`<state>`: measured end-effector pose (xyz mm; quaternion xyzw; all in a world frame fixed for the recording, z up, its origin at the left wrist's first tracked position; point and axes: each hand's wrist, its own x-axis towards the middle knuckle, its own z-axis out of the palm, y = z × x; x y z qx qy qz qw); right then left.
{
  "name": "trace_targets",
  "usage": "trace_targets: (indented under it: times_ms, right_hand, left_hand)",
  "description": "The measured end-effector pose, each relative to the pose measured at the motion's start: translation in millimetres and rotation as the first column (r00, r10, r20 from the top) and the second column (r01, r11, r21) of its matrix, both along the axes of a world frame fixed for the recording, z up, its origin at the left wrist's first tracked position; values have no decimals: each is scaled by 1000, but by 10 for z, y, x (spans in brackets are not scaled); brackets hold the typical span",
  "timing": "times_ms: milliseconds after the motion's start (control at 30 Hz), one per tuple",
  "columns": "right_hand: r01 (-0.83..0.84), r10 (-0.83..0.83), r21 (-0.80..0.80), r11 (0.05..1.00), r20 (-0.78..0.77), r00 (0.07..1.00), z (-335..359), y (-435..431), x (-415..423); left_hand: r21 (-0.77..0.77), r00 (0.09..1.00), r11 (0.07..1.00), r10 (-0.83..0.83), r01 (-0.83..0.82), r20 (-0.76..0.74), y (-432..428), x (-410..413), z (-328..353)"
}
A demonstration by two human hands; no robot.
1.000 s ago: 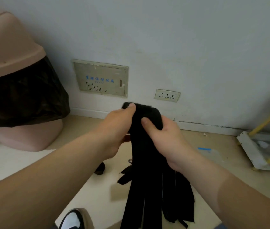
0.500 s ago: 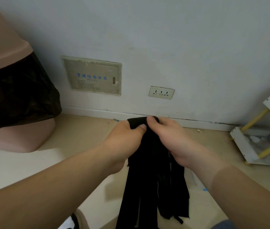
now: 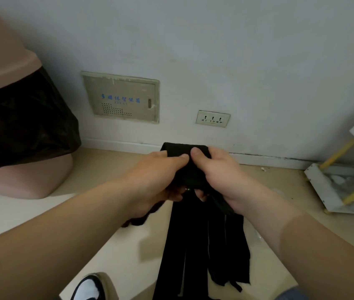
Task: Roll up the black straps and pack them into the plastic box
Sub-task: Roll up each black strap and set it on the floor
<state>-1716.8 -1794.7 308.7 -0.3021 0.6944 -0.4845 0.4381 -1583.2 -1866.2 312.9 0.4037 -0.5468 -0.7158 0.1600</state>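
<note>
Light is dim and soft, leaving the wall [image 3: 258, 50] around the socket [image 3: 212, 119] a flat grey-blue. Below the socket the black straps [image 3: 193, 245] lose all detail and a faint shadow lies on the floor [image 3: 111, 165]; far left and right of it, edges bow.

Straps [image 3: 193, 245] hang at centre, their folded top held between left hand [image 3: 156, 178] and right hand [image 3: 221, 176] | bin [image 3: 15, 105] on the floor [image 3: 111, 167] at far left, against the wall [image 3: 215, 50] | panel [image 3: 121, 97] and socket [image 3: 212, 119] low in the wall behind the hands — panel to the left | rack [image 3: 334, 187] at the floor's right edge | shoe [image 3: 89, 286] below, left of the straps
</note>
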Motion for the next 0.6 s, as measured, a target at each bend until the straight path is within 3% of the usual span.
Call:
trace_targets:
  times_ms: [133,333,367,433,500,600]
  right_hand:
    - [-20,18,22,1000,93,996,-4,28,-27]
    - [11,-12,56,998,29,1000,-12,44,-64]
    - [43,-47,68,997,50,998,0,42,-90]
    - [90,-104,106,990,136,985,14,48,-146]
    - [91,-128,156,984,250,960,12,58,-187]
    - [16,-96,202,979,392,915,3,79,-201]
  left_hand:
    - [-188,981,978,-55,91,187,59,-2,-5]
    - [-273,949,941,-114,198,295,72,-25,-28]
    - [-364,935,904,-94,224,341,-2,-1,-42]
    - [-623,913,734,9,271,408,-149,68,-89]
    - [-724,920,610,-21,321,390,-170,120,-102]
    - [-763,953,571,-170,302,250,-86,104,-139]
